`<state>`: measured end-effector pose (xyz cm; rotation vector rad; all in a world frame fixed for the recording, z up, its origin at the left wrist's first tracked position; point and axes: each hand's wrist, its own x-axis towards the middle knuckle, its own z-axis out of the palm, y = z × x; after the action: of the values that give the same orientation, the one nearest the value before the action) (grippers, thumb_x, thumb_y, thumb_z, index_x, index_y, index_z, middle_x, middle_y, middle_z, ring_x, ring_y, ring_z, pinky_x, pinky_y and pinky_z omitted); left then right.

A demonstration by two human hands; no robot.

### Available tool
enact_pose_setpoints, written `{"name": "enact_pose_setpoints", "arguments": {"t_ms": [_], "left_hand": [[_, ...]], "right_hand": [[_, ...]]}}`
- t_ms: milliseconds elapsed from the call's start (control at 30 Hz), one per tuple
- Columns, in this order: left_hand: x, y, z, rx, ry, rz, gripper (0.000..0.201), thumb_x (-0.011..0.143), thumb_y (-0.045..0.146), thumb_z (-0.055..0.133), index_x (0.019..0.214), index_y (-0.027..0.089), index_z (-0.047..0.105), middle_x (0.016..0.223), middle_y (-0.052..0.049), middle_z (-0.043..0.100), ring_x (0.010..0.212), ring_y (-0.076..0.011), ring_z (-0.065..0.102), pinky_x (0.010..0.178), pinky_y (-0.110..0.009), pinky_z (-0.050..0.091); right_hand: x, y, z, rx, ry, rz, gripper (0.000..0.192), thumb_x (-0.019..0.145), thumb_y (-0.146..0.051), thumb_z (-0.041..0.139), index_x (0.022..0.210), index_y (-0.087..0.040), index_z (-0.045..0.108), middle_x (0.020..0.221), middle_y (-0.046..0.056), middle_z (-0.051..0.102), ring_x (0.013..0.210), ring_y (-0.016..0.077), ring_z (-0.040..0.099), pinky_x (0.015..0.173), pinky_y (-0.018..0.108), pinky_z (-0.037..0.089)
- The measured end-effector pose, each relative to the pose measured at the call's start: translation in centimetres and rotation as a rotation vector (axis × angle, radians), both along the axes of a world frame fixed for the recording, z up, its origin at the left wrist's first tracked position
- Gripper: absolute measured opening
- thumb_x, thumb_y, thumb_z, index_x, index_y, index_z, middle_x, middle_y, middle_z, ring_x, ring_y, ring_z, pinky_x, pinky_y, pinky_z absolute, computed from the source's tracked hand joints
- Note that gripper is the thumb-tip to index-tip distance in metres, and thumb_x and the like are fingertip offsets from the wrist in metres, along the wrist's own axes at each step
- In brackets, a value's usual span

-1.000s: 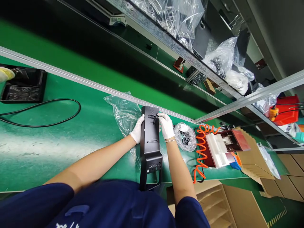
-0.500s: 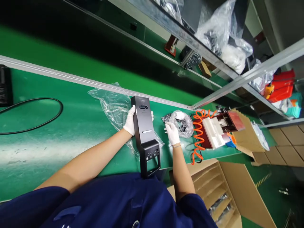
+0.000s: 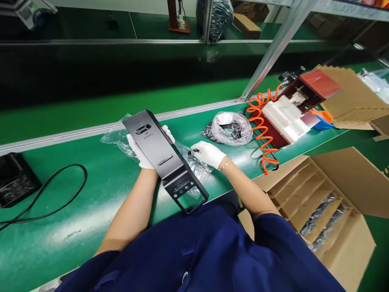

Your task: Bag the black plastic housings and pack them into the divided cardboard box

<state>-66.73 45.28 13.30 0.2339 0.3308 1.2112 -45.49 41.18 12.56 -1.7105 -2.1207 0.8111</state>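
Note:
A long black plastic housing (image 3: 161, 152) with slots, several round holes and a square window at its near end lies tilted across my left hand (image 3: 139, 153). White-gloved fingers wrap its sides from underneath. Off the housing's right edge, my right hand (image 3: 210, 155), also gloved, pinches a small black piece (image 3: 190, 154); its exact kind is too small to make out. Beneath the housing spreads a clear plastic bag (image 3: 199, 170). Beyond the right hand stands a round, clear-plastic-lined container (image 3: 247, 132) with small black pieces inside.
An orange coiled air hose (image 3: 261, 140) hangs beside a red-and-white bench press (image 3: 285, 119). Down at the right is an open carton (image 3: 343, 166) with dividers. On the left, a black cable (image 3: 65, 202) loops from a black box (image 3: 18, 178) on the green bench (image 3: 91, 227).
My right hand has come from the container's edge toward the housing with a small black piece. The housing has turned, its far end swinging left. The view has rotated.

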Motion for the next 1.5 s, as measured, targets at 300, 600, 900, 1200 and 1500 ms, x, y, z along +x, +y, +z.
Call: {"name": "enact_pose_setpoints", "arguments": {"t_ms": [300, 600, 900, 1200, 1500], "left_hand": [[0.6, 0.5, -1.2, -0.027, 0.062, -0.046, 0.083, 0.085, 0.083, 0.036, 0.121, 0.014, 0.065, 0.108, -0.015, 0.075, 0.093, -0.0272, 0.070, 0.083, -0.040, 0.059], [0.9, 0.7, -1.8, -0.066, -0.016, -0.113, 0.090, 0.091, 0.080, 0.019, 0.123, 0.010, 0.065, 0.114, -0.017, 0.074, 0.097, -0.0314, 0.072, 0.086, -0.045, 0.060], [0.7, 0.9, -2.2, -0.094, -0.078, -0.140, 0.090, 0.089, 0.081, 0.027, 0.130, 0.008, 0.062, 0.116, -0.021, 0.073, 0.097, -0.0341, 0.074, 0.082, -0.049, 0.062], [0.7, 1.0, -2.5, -0.130, -0.108, -0.147, 0.089, 0.086, 0.082, 0.038, 0.131, 0.009, 0.063, 0.117, -0.022, 0.073, 0.098, -0.0347, 0.074, 0.085, -0.050, 0.061], [0.7, 0.9, -2.4, -0.128, -0.111, -0.174, 0.090, 0.085, 0.082, 0.039, 0.132, 0.008, 0.062, 0.115, -0.023, 0.073, 0.096, -0.0356, 0.074, 0.082, -0.049, 0.061]], "right_hand": [[-3.5, 1.8, -0.6, -0.134, -0.178, 0.064, 0.009, 0.083, -0.008, 0.067, 0.083, -0.016, 0.071, 0.095, 0.013, 0.070, 0.085, 0.0277, 0.067, 0.078, 0.037, 0.050], [1.3, 0.7, 0.4, -0.403, 0.945, -0.358, 0.027, 0.086, -0.045, 0.064, 0.091, -0.019, 0.068, 0.054, -0.007, 0.047, 0.040, 0.0068, 0.029, 0.039, 0.021, 0.024], [0.5, 0.4, 3.1, -0.571, 1.247, -0.470, 0.033, 0.102, -0.042, 0.041, 0.114, -0.022, 0.064, 0.076, -0.003, 0.051, 0.054, 0.0099, 0.041, 0.048, 0.018, 0.038], [0.2, 0.1, 3.6, -0.586, 1.242, -0.438, 0.055, 0.102, -0.057, 0.028, 0.115, -0.018, 0.065, 0.081, 0.002, 0.056, 0.063, 0.0136, 0.050, 0.052, 0.023, 0.043], [0.2, -0.5, 2.5, -0.372, 1.011, -0.353, 0.021, 0.086, -0.032, 0.057, 0.101, -0.024, 0.068, 0.084, 0.003, 0.065, 0.076, 0.0170, 0.062, 0.077, 0.033, 0.059]]}}
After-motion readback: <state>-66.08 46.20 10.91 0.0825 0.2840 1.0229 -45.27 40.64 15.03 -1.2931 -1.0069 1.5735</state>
